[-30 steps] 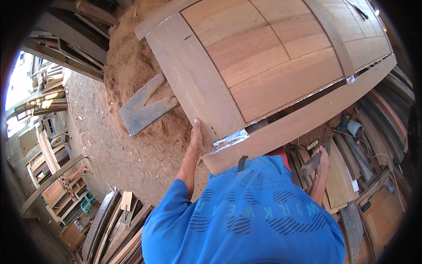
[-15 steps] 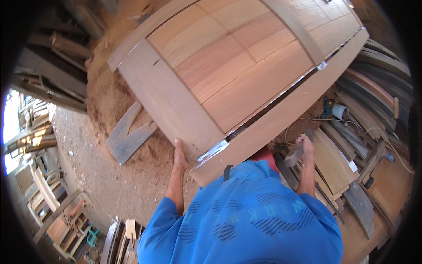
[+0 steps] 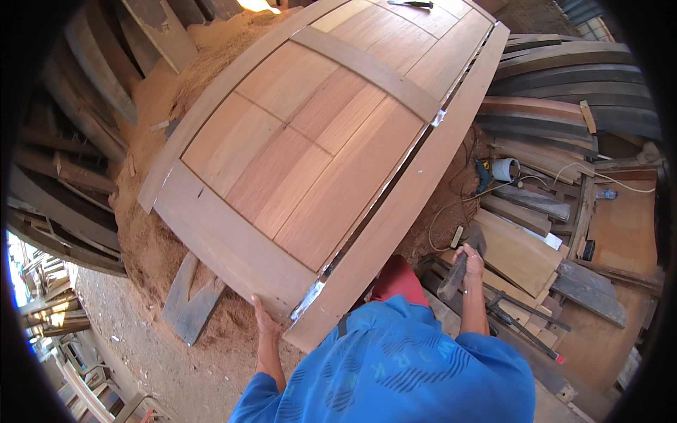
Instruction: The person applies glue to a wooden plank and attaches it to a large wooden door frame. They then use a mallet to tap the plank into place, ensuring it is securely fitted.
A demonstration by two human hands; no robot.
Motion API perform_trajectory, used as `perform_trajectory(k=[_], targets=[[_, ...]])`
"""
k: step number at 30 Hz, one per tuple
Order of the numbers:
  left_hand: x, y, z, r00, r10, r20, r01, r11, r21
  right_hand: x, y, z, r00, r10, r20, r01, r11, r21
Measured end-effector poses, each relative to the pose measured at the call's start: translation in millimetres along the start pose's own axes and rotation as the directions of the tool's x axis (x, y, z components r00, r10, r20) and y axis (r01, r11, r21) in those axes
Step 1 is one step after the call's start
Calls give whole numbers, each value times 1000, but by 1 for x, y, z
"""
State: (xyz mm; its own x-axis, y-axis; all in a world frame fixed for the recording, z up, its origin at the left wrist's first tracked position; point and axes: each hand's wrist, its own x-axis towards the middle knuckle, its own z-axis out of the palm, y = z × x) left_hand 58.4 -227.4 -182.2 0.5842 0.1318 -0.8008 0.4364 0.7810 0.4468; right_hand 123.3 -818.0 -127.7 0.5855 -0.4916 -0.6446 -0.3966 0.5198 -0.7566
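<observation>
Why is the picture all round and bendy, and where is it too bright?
Head view: black fills the corners around the round fisheye picture; head view: the wooden panel bows along its left edge, and the dark boards at right look curved, likely from the lens; head view: white glare at the left rim and a small bright patch at the top hide detail.

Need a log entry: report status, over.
Left hand at wooden panel, near edge. Right hand gripping dark block. Side rail gapped. Dark tool on far end.
</observation>
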Motion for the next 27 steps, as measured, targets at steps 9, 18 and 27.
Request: perform_trajectory(k=[9, 18, 27], targets=[[6, 1, -10, 986, -13, -165, 45, 980, 192, 95, -40, 116, 967, 164, 193, -179, 982, 60], [55, -64, 154, 350, 611, 710, -25, -751, 659, 118, -84, 62, 830, 452, 328, -442, 890, -110], [89, -250, 482, 515, 20, 857, -655, -636, 408, 174, -108, -44, 827, 470, 309, -546, 802, 242]])
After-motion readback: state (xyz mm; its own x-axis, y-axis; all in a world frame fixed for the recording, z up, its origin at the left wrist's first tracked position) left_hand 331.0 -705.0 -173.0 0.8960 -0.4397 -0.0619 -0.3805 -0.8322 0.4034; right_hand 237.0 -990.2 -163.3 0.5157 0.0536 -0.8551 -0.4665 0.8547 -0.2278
